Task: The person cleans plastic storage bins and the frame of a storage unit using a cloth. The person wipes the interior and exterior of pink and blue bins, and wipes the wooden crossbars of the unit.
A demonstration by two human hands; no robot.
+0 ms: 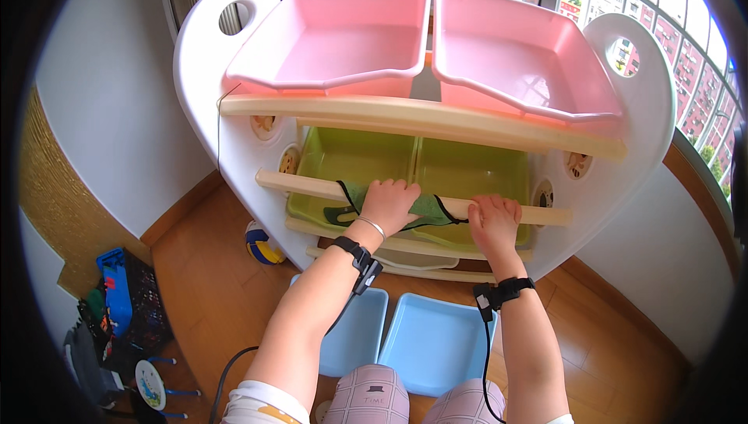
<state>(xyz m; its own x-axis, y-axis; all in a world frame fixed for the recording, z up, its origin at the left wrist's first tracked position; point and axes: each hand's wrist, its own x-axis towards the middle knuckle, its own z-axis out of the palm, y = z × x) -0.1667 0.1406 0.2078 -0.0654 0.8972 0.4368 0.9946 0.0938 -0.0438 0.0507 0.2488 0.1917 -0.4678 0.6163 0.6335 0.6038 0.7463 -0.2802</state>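
Note:
My left hand (390, 205) presses a green cloth (429, 209) with black edging around a cream plastic crossbar (315, 184) of a toy storage rack. One end of the cloth, with a dark loop, hangs to the left below the bar. My right hand (495, 219) grips the same bar farther right, just past the cloth's edge; its fingers curl over the top. Behind the bar sit two green bins (362, 152). On the upper tier rest two pink bins (350, 44), both with nothing visible inside.
White side panels (204, 73) with round handle holes flank the rack. Two light blue trays (438, 342) lie on the wooden floor before my knees. A ball (263, 246), a small stool (151, 385) and a dark box of toys (137, 301) stand left. Cables hang from both wrist straps.

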